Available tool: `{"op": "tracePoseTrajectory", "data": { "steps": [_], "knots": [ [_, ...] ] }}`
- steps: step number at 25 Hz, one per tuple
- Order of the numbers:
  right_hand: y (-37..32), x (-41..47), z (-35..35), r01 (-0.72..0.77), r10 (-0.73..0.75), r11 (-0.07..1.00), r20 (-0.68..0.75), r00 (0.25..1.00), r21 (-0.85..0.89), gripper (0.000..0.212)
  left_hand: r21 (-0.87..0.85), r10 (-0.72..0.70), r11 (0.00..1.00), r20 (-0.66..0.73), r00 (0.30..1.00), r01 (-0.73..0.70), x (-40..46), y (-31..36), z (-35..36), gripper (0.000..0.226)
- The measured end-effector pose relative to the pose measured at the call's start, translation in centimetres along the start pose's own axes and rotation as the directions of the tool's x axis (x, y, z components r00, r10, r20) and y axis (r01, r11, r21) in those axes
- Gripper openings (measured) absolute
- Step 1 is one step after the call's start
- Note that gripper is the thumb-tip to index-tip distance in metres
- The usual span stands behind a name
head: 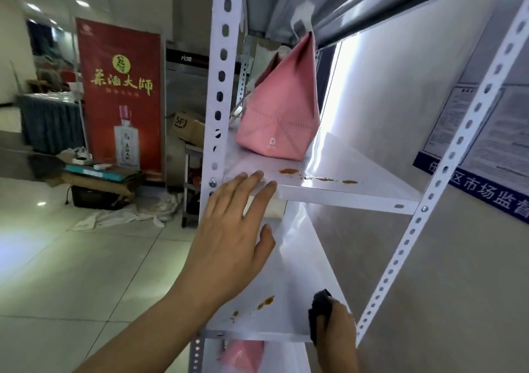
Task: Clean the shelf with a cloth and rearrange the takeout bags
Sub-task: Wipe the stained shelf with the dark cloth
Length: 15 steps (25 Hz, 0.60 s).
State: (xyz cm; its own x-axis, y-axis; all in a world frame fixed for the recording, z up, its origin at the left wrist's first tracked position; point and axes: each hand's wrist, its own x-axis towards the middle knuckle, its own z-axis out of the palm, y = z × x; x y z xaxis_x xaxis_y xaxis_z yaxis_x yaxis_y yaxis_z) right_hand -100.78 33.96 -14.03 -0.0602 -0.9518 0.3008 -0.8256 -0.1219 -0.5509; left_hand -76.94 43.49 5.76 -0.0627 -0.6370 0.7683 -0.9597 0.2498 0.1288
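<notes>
White slotted-steel shelving fills the right of our view, standing against a grey wall, with pale floor tiles stretching away on the left.

Nearest us, at the bottom right, our right hand grips a dark cloth, bunched in the curled fingers at the near right corner of the lower shelf. Brown sauce stains lie on that board just left of the cloth. Below it, part of a second pink bag shows.

Our left hand reaches in from the lower left, fingers straight and spread, the fingertips resting on the near edge of the middle shelf. More brown spill marks run along that board, just right of the fingertips.

Further back on the same board stands a pink takeout bag, upright, its folded top close under the shelf above. A small white round logo sits low on its side; we cannot read it.

On the wall to the right, a blue notice board carries white characters "区市场监督". Far left, a red banner reads "茶酒大師" above a pictured bottle, and a cardboard box beside it is marked "SF".
</notes>
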Motion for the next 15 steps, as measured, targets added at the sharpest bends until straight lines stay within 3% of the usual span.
{"op": "tracePoseTrajectory", "data": {
  "steps": [3, 4, 5, 7, 9, 11, 15],
  "knots": [
    [-4.0, -1.7, -5.5, 0.167, -0.176, 0.943, 0.006, 0.984, 0.288, 0.016, 0.057, -0.013, 0.998, 0.045, 0.999, 0.010, 0.1, -0.2, 0.1, 0.059],
    [-5.1, -1.6, -7.4, 0.130, -0.129, 0.926, -0.025, 0.991, 0.356, 0.029, 0.060, -0.016, 0.998, 0.052, 0.999, 0.013, 0.0, -0.3, 0.2, 0.058],
    [-6.3, -1.8, -9.7, 0.199, -0.186, 0.921, -0.070, 0.980, 0.334, 0.050, 0.046, -0.021, 0.999, 0.053, 0.998, 0.018, -0.1, -0.4, 0.3, 0.057],
    [-10.2, -2.0, -15.7, 0.481, -0.417, 0.827, -0.257, 0.872, 0.291, 0.047, 0.002, -0.039, 0.999, 0.041, 0.998, 0.039, -0.2, -0.7, 0.4, 0.057],
    [-15.2, -1.2, -20.5, 0.710, -0.631, 0.649, -0.326, 0.703, 0.273, 0.018, -0.019, -0.052, 0.998, 0.026, 0.998, 0.052, -0.2, -1.0, 0.2, 0.057],
    [-20.9, 0.8, -23.3, 0.810, -0.762, 0.569, -0.281, 0.583, 0.140, 0.016, -0.040, -0.054, 0.998, 0.017, 0.998, 0.054, 0.0, -1.2, -0.1, 0.052],
    [-26.7, 5.7, -22.1, 0.801, -0.800, 0.597, 0.037, 0.598, -0.040, 0.029, -0.108, -0.056, 0.993, -0.012, 0.998, 0.054, 0.5, -1.4, -0.6, 0.039]
  ]
}}
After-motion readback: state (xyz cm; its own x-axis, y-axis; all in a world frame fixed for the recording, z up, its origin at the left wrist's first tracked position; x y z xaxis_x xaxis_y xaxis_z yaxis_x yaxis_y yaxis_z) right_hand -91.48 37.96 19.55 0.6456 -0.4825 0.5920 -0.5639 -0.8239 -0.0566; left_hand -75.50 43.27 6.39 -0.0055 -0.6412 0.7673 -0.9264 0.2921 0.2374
